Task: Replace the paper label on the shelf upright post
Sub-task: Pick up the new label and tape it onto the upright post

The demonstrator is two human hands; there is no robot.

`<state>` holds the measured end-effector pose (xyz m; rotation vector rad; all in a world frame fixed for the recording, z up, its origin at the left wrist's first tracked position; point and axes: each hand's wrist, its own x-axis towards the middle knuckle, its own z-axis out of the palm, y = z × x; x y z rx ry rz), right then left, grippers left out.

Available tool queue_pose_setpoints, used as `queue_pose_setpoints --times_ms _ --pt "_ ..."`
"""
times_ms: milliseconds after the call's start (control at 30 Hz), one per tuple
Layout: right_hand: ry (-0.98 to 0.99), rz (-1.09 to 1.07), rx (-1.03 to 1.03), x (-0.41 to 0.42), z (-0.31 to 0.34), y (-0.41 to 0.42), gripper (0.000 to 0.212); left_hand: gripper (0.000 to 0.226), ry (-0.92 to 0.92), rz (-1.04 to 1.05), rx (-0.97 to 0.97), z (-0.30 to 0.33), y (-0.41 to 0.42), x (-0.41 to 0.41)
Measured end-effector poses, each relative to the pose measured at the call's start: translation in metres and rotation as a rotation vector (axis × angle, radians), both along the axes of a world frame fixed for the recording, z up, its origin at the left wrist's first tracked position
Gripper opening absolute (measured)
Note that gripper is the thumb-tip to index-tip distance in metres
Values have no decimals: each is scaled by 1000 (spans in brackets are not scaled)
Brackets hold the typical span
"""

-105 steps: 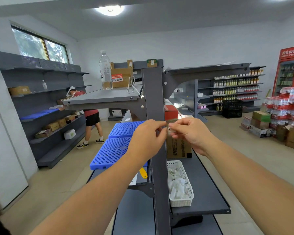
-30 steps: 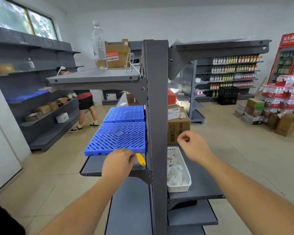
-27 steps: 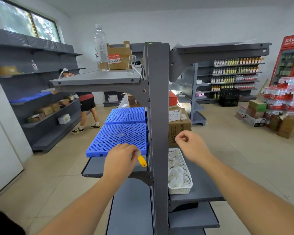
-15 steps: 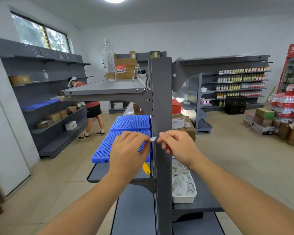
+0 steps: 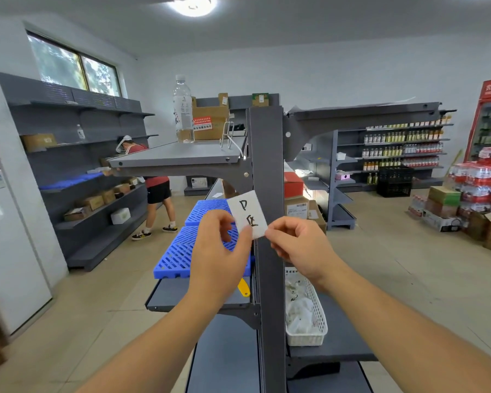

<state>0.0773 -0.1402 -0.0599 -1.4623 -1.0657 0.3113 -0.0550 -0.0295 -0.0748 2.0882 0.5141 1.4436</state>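
- Both hands, left hand (image 5: 220,252) and right hand (image 5: 296,245), pinch the handwritten paper label (image 5: 247,214) by its lower edge, fingers closed on it.
- Label hangs tilted before the bare upright post (image 5: 267,154); sticking it on remains.

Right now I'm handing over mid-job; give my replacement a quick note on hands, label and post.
Left hand: pinching the paper label by its lower edge.
Right hand: pinching the label's lower right corner.
Label: handwritten side facing you, tilted, held in front of the upright post, not flat on it.
Done: label in hand.
Left: square it on the post face and press it down.
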Motion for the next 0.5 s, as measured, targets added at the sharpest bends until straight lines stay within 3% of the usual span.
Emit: queue_pose_setpoints --times_ms 67,133,233,500 --pt "-8 -5 6 1 0 -3 15 14 -66 -134 -346 9 -4 4" --pt "-18 -2 3 2 0 -6 15 14 -66 -286 -527 14 -4 7" --pt "1 12 19 3 1 -9 14 16 -40 -367 -547 15 -4 8" --pt "64 19 54 6 5 -14 17 16 -93 -329 -559 16 -5 14"
